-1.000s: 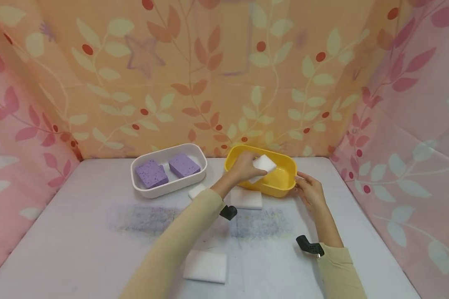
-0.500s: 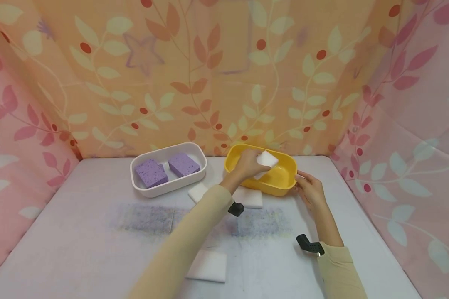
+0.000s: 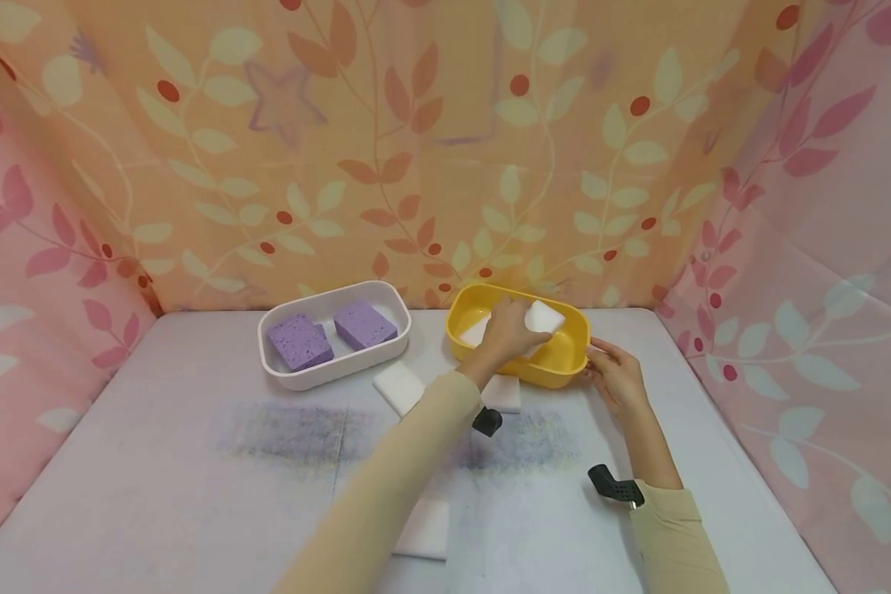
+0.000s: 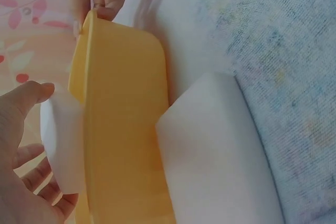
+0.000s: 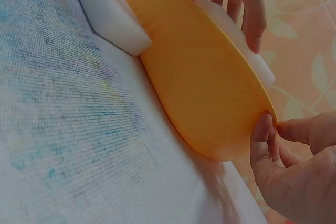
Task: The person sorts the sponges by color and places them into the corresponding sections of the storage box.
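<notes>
My left hand (image 3: 511,330) is over the yellow box (image 3: 564,355) and grips a white sponge (image 3: 544,317) between thumb and fingers. In the left wrist view that sponge (image 4: 63,140) stands on edge at the box's rim. A second white sponge (image 3: 475,331) shows inside the box's left end, partly hidden by the hand. At the box's right end, my right hand (image 3: 616,375) pinches the rim, as the right wrist view also shows, with thumb and fingers (image 5: 261,135) on either side of it.
White sponges lie on the table: one (image 3: 399,388) between the boxes, one (image 3: 502,394) before the yellow box, one (image 3: 425,530) nearer me, partly behind my left sleeve. A white box (image 3: 356,369) with purple sponges (image 3: 365,327) stands left. Patterned curtains (image 3: 386,148) enclose the table.
My left hand has shifted to the right over the yellow box with its sponge, uncovering the other sponge in the box's left end. The right hand stays at the rim.
</notes>
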Motion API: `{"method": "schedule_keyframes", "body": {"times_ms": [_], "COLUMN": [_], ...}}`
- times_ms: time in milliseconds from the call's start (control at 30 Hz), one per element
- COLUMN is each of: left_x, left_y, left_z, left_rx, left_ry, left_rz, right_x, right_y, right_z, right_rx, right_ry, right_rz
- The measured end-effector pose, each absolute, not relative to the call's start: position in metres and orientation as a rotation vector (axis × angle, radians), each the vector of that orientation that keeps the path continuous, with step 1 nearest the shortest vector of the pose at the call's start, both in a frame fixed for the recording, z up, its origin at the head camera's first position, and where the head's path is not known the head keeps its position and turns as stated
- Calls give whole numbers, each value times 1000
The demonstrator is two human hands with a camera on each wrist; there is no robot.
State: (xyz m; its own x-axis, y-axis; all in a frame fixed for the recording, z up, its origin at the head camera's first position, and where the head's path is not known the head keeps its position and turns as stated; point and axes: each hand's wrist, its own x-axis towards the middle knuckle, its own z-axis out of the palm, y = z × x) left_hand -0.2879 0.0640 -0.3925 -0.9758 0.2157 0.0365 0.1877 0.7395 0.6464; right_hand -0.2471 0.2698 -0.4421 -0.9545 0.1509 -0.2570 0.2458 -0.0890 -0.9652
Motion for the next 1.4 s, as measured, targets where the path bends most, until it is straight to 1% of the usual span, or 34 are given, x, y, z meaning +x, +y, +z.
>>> {"method": "schedule_keyframes", "body": {"times_ms": [500, 700, 1100, 1400], "left_x": [-284, -285, -281, -276], "left_y": [65, 65, 53, 38], "left_z": [-408, -412, -408, -407], "left_rx": [319, 297, 407, 443], "left_ry": [2863, 2834, 2753, 2730], "left_rz": [1072, 1141, 1324, 1444], "right_x": [-246, -245, -245, -247], "right_y": [269, 270, 269, 270], "right_z": [-443, -442, -439, -441], "right_rx": [406, 431, 423, 423], "right_ry": [2034, 2045, 2058, 2036], "right_rz": [-2282, -2257, -2257, -2264]}}
